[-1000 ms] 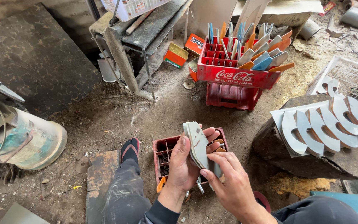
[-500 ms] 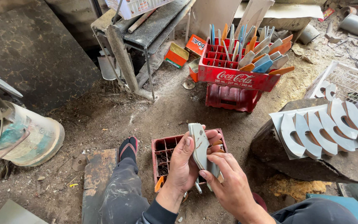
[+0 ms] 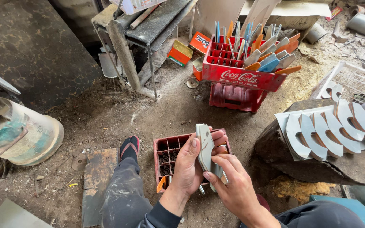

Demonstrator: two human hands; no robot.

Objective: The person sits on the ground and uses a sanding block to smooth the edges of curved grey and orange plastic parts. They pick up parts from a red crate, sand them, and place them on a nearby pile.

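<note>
- Little is changed from the earlier frames: the blank point(image 3: 205, 147) is kept at lower centre, only raised a touch and turned slightly between the hands, and the view is shifted a little.
- A sorting or checking step is judged to be in hand: one flat, pale, curved blank is held upright on edge and looked over above the small crate point(image 3: 170, 154).
- For the next move, a firm pinch is judged to be needed while the piece is turned or carried, since it is thin and held only at its edges.
- The left hand point(image 3: 191, 162) is raised from lower centre, palm turned inward; its fingers are wrapped round the far side of the blank and its thumb is pressed on the near face, so the hand is clamped on the piece.
- The right hand point(image 3: 229, 185) is brought in from the lower right; its fingers are curled together and pinched on the lower end of the same blank.
- The small crate is set on the dirt floor just behind the hands, beside a foot point(image 3: 129, 147).
- More curved blanks are fanned out on a rock point(image 3: 317, 169) at right.
- Coloured pieces are stood in the red crates point(image 3: 241, 78) at upper centre.
</note>
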